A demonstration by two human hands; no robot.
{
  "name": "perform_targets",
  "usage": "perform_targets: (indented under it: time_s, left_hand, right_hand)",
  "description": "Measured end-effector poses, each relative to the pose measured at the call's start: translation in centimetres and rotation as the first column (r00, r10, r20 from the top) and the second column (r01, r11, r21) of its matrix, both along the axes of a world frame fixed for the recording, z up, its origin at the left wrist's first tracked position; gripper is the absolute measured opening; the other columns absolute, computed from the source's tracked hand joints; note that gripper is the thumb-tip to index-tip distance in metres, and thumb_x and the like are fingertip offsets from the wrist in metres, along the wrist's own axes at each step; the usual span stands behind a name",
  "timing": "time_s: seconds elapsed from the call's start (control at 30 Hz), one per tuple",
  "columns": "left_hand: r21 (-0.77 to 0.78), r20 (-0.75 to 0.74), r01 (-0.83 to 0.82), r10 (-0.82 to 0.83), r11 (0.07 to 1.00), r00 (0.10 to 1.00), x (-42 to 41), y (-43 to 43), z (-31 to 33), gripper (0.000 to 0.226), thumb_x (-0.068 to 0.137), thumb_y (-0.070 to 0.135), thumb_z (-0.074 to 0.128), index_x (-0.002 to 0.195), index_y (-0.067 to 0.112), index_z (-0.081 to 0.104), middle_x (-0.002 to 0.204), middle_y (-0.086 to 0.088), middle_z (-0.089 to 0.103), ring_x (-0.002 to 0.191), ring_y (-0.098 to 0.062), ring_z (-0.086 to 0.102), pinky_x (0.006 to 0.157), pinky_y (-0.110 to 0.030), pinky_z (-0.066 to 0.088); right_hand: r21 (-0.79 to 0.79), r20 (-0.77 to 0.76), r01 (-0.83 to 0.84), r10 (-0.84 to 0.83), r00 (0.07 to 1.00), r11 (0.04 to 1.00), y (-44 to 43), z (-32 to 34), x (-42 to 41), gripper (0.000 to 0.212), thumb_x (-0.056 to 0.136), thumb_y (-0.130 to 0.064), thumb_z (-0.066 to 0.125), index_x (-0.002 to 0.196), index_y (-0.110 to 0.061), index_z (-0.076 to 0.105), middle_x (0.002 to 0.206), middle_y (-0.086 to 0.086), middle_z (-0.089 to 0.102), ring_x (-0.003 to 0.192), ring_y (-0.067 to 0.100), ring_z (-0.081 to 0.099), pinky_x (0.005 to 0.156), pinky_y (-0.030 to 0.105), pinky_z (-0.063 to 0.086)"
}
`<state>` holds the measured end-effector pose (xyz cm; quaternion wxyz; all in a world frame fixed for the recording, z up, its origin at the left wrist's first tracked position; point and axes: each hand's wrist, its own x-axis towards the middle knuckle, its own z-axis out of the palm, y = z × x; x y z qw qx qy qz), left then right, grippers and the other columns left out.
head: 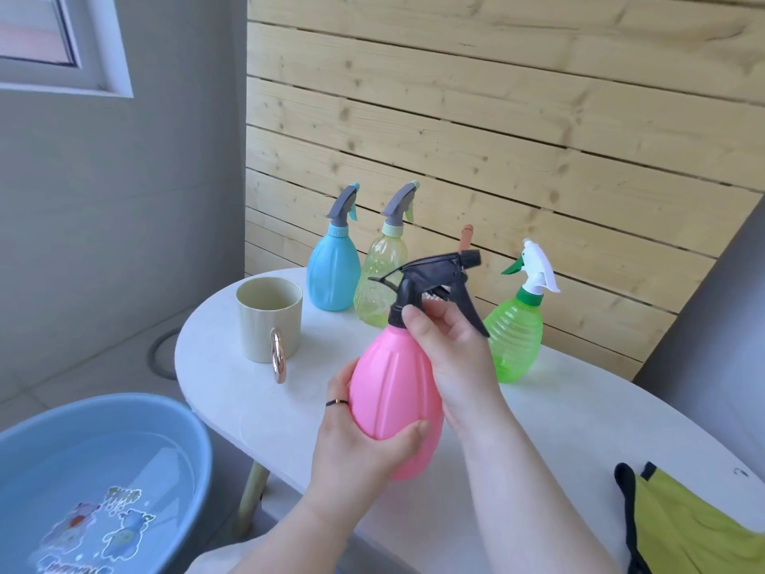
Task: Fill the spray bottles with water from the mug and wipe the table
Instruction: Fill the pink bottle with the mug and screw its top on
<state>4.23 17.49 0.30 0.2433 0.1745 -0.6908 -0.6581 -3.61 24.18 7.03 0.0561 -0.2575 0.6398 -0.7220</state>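
I hold a pink spray bottle [393, 391] above the white table [579, 416], tilted a little. My left hand [356, 441] wraps its lower body. My right hand [451, 345] grips the neck just below the black trigger head [434, 279]. A cream mug [269, 319] with a copper handle stands at the table's left end. Behind it stand a blue spray bottle [333, 271] and a yellow-green see-through one [378, 279]. A bright green bottle [515, 337] with a white head stands to the right of my hands. A yellow cloth [687, 528] with black trim lies at the table's near right.
A blue basin [103, 482] holding water sits low at the left, beside the table. A wooden slat wall [496, 138] runs behind the table, with a grey wall and window to the left. A brown handle tip [467, 238] pokes up behind the bottles.
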Motion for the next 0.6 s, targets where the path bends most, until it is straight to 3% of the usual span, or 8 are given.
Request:
perform_targets:
  time_s: [0.13,0.23,0.33,0.43,0.5,0.6]
  left_hand:
    - [-0.053,0.029,-0.081,0.083,0.995,0.996,0.0,-0.4,0.1,0.081,0.027,0.059,0.060,0.102,0.050,0.030,0.099,0.025,0.047,0.088,0.006,0.050,0.061,-0.007,0.040]
    - [-0.143,0.031,-0.124,0.130,0.982,0.991,0.0,-0.4,0.0,0.096,0.029,0.060,0.060,0.119,0.042,0.031,0.109,0.015,0.050,0.097,-0.010,0.051,0.072,-0.021,0.043]
    - [-0.182,0.050,-0.102,0.112,0.978,0.992,0.0,-0.2,-0.1,0.096,0.029,0.060,0.059,0.120,0.042,0.031,0.116,0.011,0.048,0.104,-0.013,0.050,0.082,-0.029,0.045]
    - [-0.172,0.054,-0.066,0.076,0.983,0.996,0.0,-0.1,-0.1,0.091,0.029,0.059,0.059,0.113,0.049,0.025,0.116,0.011,0.048,0.104,-0.013,0.050,0.084,-0.031,0.046]
    - [-0.184,0.049,-0.051,0.061,0.982,0.997,-0.1,-0.1,-0.2,0.091,0.030,0.058,0.059,0.114,0.048,0.026,0.116,0.011,0.048,0.104,-0.012,0.049,0.085,-0.030,0.045]
    - [-0.182,0.047,-0.037,0.047,0.983,0.998,-0.2,-0.1,-0.4,0.092,0.031,0.058,0.060,0.115,0.047,0.025,0.118,0.011,0.047,0.106,-0.013,0.049,0.087,-0.032,0.046]
  right_hand:
    - [0.196,-0.098,-0.125,0.146,0.984,0.973,-0.6,-0.1,0.5,0.007,0.084,-0.034,0.057,0.085,-0.029,0.061,0.078,-0.019,0.064,0.075,-0.009,0.055,0.069,0.004,0.040]
    - [0.287,-0.077,-0.126,0.154,0.985,0.950,-0.8,0.3,0.6,0.022,0.076,-0.045,0.062,0.084,-0.025,0.059,0.080,-0.014,0.062,0.073,-0.004,0.053,0.068,0.010,0.040]
    - [0.275,-0.062,-0.030,0.049,0.997,0.961,-0.8,0.5,0.2,0.021,0.085,-0.036,0.058,0.085,-0.015,0.061,0.100,0.013,0.066,0.094,0.018,0.059,0.077,0.022,0.041]
    - [0.150,-0.060,-0.008,0.017,0.998,0.989,-0.5,0.5,-0.1,0.015,0.079,-0.030,0.066,0.083,-0.026,0.053,0.105,0.022,0.063,0.103,0.032,0.058,0.093,0.040,0.044]
    - [0.103,-0.055,-0.036,0.042,0.998,0.994,-0.1,0.6,-0.3,0.021,0.080,-0.020,0.067,0.086,-0.023,0.047,0.103,0.020,0.064,0.102,0.032,0.060,0.095,0.043,0.045]
    - [0.052,-0.037,-0.146,0.148,0.988,0.988,0.5,1.2,-0.5,0.017,0.085,-0.005,0.058,0.090,-0.019,0.051,0.093,0.000,0.067,0.095,0.022,0.061,0.091,0.033,0.045]
